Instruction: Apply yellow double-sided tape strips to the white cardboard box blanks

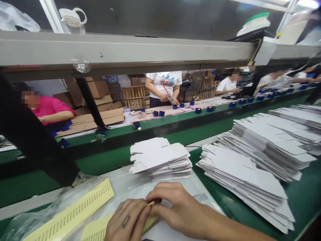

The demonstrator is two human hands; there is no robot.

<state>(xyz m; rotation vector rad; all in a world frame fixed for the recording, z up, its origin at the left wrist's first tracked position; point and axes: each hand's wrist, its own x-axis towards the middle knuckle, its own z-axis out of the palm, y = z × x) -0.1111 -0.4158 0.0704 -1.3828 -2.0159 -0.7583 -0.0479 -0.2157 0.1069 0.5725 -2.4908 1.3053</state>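
Note:
My left hand (127,219), which has a small dark mark on its back, is closed on a yellow label sheet (96,229) with rows of print. Close beside it, my right hand (175,207) pinches a small yellow edge between thumb and forefinger. The fingertips of both hands meet there and hide most of what they grip. Just beyond them lies a stack of flat white cartons (155,157). Another yellow label sheet (72,211) rests on clear plastic to the left.
More stacks of folded white cartons (240,177) cover the green surface at right. Beyond runs a green conveyor belt (117,144) with small blue parts (198,110). A grey beam (125,50) crosses overhead, and a dark post (37,134) stands left. Several people work across the line.

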